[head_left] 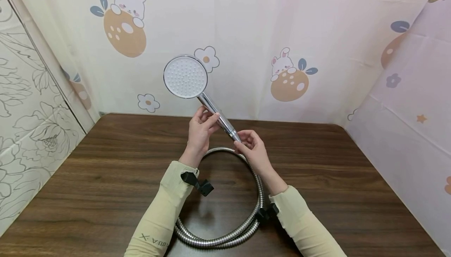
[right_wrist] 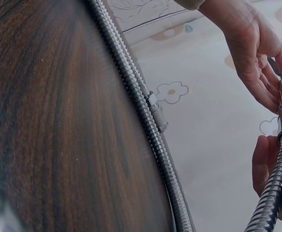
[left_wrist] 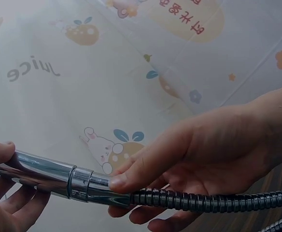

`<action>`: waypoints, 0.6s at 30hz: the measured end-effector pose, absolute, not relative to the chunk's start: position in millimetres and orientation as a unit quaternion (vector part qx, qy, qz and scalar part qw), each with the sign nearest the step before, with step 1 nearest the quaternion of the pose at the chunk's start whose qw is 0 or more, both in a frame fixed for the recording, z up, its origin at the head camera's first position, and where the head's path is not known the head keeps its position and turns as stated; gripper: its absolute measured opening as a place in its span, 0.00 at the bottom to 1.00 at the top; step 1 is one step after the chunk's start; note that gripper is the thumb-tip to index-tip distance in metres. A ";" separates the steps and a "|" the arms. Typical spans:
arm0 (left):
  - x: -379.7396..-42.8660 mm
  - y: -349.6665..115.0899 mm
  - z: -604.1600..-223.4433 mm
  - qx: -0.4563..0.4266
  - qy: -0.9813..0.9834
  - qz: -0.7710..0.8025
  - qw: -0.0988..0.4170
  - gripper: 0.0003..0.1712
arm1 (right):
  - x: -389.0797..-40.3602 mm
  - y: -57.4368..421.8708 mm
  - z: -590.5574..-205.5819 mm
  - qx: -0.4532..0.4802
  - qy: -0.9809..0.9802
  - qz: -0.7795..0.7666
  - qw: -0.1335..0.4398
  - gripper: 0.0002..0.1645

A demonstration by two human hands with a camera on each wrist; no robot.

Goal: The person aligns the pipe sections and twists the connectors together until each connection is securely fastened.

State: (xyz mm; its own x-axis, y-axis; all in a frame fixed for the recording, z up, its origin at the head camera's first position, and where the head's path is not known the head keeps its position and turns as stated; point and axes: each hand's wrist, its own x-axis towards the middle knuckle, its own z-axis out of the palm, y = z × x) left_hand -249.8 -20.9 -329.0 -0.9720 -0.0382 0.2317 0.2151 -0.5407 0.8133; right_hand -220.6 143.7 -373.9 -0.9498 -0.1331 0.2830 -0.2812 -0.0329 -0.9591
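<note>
A chrome shower head [head_left: 185, 76] with a round white nozzle face is raised over the far table edge, its face toward me. My left hand [head_left: 199, 135] grips the middle of its handle. At the handle's lower end, my right hand [head_left: 254, 151] pinches the smooth metal end fitting [left_wrist: 101, 187] of the shower hose between thumb and fingers. In the left wrist view the fitting meets the handle in line, and the ribbed hose [left_wrist: 213, 202] runs out under the right palm. The rest of the metal hose [head_left: 260, 194] lies coiled on the table beneath both forearms.
The dark wooden table [head_left: 105, 178] spans the lower view. Patterned cloth [head_left: 239, 22] hangs behind it and along the right side; a panel with flower drawings [head_left: 38, 123] stands at left. The hose's other end fitting [right_wrist: 159, 117] lies beside the coil.
</note>
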 end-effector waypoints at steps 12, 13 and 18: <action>-250.2 -19.5 -330.0 -0.092 -0.466 -0.877 0.075 0.18 | -218.2 144.5 -373.7 0.168 -0.679 0.714 0.019 0.16; -250.3 -19.4 -329.9 -0.093 -0.465 -0.877 0.075 0.18 | -218.5 144.5 -373.7 0.171 -0.677 0.716 0.017 0.16; -250.1 -19.3 -329.6 -0.095 -0.463 -0.878 0.074 0.18 | -218.3 144.2 -373.0 0.175 -0.671 0.720 0.007 0.17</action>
